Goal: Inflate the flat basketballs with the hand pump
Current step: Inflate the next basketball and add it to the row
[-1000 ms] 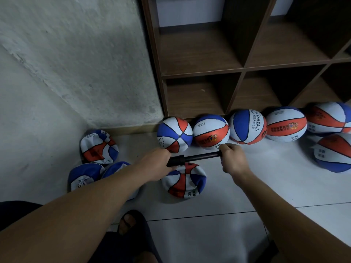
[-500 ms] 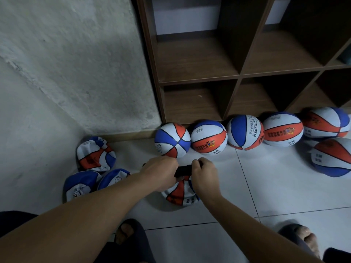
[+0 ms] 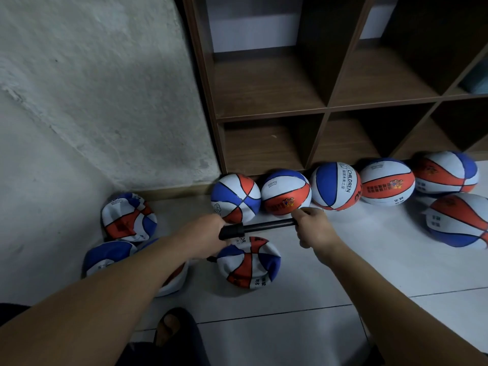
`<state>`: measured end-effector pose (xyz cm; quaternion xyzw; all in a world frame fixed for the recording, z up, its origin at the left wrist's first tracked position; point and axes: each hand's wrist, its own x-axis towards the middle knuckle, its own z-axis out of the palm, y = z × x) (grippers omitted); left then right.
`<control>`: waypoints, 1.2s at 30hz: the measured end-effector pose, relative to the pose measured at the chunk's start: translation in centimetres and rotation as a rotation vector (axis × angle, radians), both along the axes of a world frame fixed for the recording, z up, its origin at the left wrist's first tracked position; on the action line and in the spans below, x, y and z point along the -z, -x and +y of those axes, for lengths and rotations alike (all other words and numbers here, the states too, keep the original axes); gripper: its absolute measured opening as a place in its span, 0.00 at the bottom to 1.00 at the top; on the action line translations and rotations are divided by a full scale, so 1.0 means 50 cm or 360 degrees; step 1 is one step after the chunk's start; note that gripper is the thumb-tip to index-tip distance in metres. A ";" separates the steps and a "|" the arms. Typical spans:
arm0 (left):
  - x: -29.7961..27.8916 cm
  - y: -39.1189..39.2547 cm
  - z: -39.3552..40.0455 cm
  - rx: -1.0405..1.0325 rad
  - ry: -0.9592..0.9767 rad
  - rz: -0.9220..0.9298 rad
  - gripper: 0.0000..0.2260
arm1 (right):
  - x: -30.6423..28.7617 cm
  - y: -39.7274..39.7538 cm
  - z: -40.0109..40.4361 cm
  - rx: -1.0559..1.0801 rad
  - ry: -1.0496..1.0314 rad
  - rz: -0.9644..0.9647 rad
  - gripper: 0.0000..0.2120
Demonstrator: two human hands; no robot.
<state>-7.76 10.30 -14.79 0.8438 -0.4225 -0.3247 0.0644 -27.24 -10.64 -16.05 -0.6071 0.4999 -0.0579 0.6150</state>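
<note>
**Both hands on the pump above a flat ball**

A person crouches over a tiled floor with both bare arms stretched forward. The left hand is curled round the thick black barrel of the hand pump, gripping it at the near end. The right hand is closed round the pump's handle at the far end of the thin rod, which shows drawn out between the two hands. The pump lies nearly level, tilted slightly up toward the right.

Directly below the pump sits a flat basketball, crumpled and caved in, with red, white and blue panels. A short black piece runs from under the left hand to the ball's left edge; whether it enters the valve cannot be told.

More flat balls lie to the left by the grey wall: one crumpled ball near the corner and two more partly hidden behind the left forearm.

A row of round, filled balls rests along the foot of a dark wooden shelf unit, with another ball in front of the row at the right. A sandalled foot shows at the bottom edge.
</note>
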 end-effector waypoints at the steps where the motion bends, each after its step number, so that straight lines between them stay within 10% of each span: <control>1: -0.001 0.003 -0.002 0.0001 -0.0010 0.0005 0.10 | -0.002 0.000 -0.006 -0.0015 -0.0007 -0.0004 0.12; 20: -0.006 0.050 -0.063 0.0244 -0.0115 -0.0385 0.15 | 0.003 -0.062 0.154 -0.0020 0.0179 -0.0017 0.12; 36: -0.016 0.036 -0.045 0.0036 0.0002 -0.0081 0.13 | -0.008 0.006 -0.016 0.0127 0.0173 0.0004 0.09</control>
